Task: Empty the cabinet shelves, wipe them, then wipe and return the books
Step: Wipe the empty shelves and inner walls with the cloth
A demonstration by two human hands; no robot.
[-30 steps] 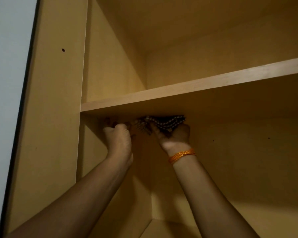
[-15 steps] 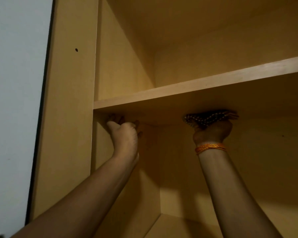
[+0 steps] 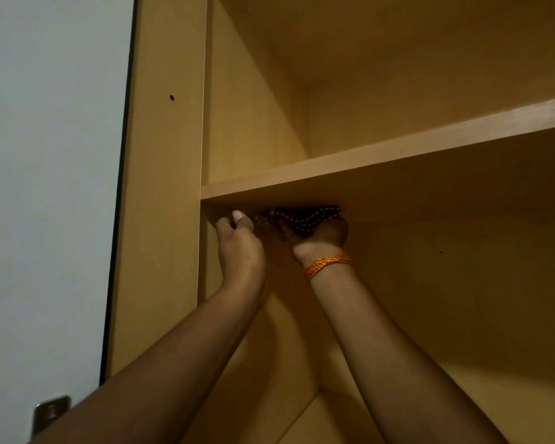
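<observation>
In the middle of the frame, the right hand presses a dark dotted cloth up against the underside of the shelf. The left hand is just beside it, near the cabinet's left wall, fingers curled; what it holds is unclear.

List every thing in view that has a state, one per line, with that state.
upper shelf: bare, no books on the part that shows.
patterned cloth: bunched, pressed up against the shelf's underside.
right hand: palm up, presses the cloth to the board.
left hand: raised beside the cloth, fingers curled; what it touches is unclear.
orange wrist thread: tied round the right wrist.
cabinet: open.
</observation>
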